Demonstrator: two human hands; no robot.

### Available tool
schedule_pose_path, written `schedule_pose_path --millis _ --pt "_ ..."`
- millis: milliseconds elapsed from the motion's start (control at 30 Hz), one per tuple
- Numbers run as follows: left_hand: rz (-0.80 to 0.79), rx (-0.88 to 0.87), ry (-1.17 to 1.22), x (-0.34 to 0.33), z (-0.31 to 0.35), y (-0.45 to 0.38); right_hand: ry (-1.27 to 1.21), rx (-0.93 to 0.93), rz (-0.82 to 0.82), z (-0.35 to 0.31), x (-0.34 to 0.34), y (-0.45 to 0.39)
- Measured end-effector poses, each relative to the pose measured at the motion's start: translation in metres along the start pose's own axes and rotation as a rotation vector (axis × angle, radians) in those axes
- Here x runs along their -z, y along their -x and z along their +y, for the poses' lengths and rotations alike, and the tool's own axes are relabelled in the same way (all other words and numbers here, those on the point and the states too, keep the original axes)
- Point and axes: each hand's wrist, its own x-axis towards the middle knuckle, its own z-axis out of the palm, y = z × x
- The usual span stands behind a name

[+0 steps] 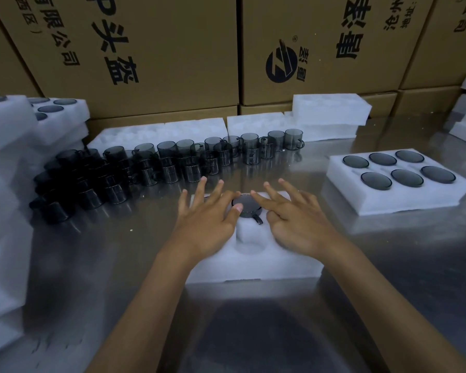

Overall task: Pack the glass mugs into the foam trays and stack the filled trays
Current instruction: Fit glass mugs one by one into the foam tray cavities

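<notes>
Head view, tray in hand: foam tray (253, 261) lies on the steel table (388, 292) directly before the person; one glass mug (246, 208) sits in its far middle pocket, handle toward the near side, with the near middle pocket bare.
Left hand (209, 224): fingers spread and straight, palm flat over the tray's left side, thumb touching the mug's rim.
Right hand (293, 224): mostly flat over the right side, forefinger tip at the rim; two fingers look tucked, holding nothing.
Mug supply (135, 173): dense rows of dark mugs on the table at far left, well apart from the tray.
Filled tray (396, 181): six mugs seated, at right.
Handling, judged: glass is rigid, smooth and breakable; best taken round the body or by the handle. Foam is light and soft, so it will dent and slide.
Room: bare steel between tray and mugs; foam stacks (8, 184) crowd the left edge, cartons (320, 49) wall the back.
</notes>
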Motion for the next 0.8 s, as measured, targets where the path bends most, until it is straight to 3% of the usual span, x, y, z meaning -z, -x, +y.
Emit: schedule_pose_path --millis 233,300,367,467,567,633,800 --pt "-0.060 0.044 0.027 0.010 0.003 -0.007 -0.089 -0.031 -0.057 -0.001 0.003 -0.003" --pt "-0.129 0.053 0.092 0.026 -0.004 -0.020 -0.151 -0.030 -0.076 0.000 0.005 -0.005" --pt "-0.085 0.075 0.190 0.043 -0.014 -0.042 -0.226 -0.025 -0.062 0.003 0.006 -0.005" --pt "0.180 0.182 0.021 0.052 -0.033 -0.078 -0.660 -0.082 0.127 0.013 0.008 -0.002" --pt "0.202 0.274 -0.262 0.048 -0.052 -0.103 -1.014 -0.201 0.355 0.026 0.011 0.002" --pt "0.161 0.269 -0.342 0.044 -0.064 -0.111 -1.073 -0.298 0.462 0.035 0.010 0.001" --pt "0.203 0.205 -0.350 0.035 -0.068 -0.105 -1.114 -0.442 0.510 0.050 0.003 -0.001"
